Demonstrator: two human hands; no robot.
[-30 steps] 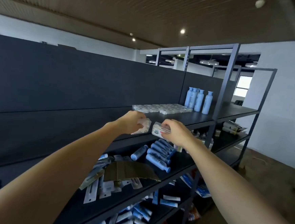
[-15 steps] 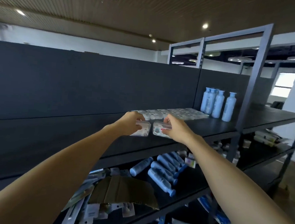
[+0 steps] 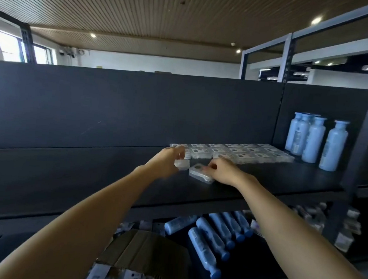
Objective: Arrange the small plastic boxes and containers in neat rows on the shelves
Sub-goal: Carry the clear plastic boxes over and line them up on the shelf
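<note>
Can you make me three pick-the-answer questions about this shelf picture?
1. Where do the upright bottles stand?
A. right end of the top shelf
B. on the floor
C. in a hand

2. What colour are the bottles?
A. red
B. light blue
C. green

3. What is the left hand doing?
A. hanging empty
B. pointing up
C. holding a small clear box

Answers: 1 A, they stand beside the rows of boxes. 2 B, all look pale blue. 3 C, its fingers grip the box above the shelf.
</note>
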